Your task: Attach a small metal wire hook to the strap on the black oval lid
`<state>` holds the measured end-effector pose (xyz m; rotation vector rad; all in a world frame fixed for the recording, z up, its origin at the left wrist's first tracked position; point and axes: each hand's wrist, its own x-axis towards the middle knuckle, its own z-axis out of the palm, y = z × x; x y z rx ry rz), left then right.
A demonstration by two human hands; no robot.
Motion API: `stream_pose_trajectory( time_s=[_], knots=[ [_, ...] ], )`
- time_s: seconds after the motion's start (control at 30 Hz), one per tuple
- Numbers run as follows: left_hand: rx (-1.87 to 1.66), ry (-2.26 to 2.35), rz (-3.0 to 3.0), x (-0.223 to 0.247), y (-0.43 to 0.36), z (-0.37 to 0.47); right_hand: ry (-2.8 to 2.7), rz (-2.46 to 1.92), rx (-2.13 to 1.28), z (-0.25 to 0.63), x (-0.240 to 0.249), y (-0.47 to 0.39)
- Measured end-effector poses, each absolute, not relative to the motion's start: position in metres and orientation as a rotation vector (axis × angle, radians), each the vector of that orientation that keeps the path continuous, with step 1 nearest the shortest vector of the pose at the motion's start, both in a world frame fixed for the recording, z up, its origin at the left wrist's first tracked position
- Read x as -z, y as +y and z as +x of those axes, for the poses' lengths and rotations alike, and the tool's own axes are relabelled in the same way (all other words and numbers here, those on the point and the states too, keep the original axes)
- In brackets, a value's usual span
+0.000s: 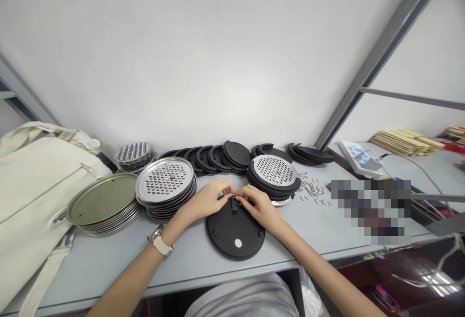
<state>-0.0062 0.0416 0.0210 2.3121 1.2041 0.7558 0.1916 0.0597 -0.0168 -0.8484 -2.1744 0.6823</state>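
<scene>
A round black disc (227,234) lies flat at the front of the table, with a white dot near its lower edge and a short black strap (234,207) at its top. Just above this strap, a small metal ring (232,195) is pinched between the fingertips of both hands. My left hand (212,197) closes on it from the left, a pale watch on the wrist. From the other side my right hand (257,205) grips with thumb and forefinger. The fingers partly cover the ring, so I cannot tell whether it passes through the strap.
Perforated metal plates (165,183) and olive round trays (105,198) are stacked at left, beside a cream bag (36,200). Black discs (236,154) line the wall. At right are a grater-topped stack (276,170), loose metal rings and clips (311,190), and a white device (359,159).
</scene>
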Motion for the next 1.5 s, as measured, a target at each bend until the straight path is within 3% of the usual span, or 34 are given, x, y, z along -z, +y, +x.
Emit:
stream_pose_trajectory(
  time_s=[0.67, 1.5],
  knots=[
    [-0.709, 1.255, 2.252, -0.021, 0.044, -0.013, -2.195, -0.799, -0.681, 0.193, 0.018, 0.057],
    [-0.802, 1.267, 2.267, -0.014, 0.046, -0.008, -2.484, -0.925, -0.258, 0.194, 0.013, 0.049]
  ],
)
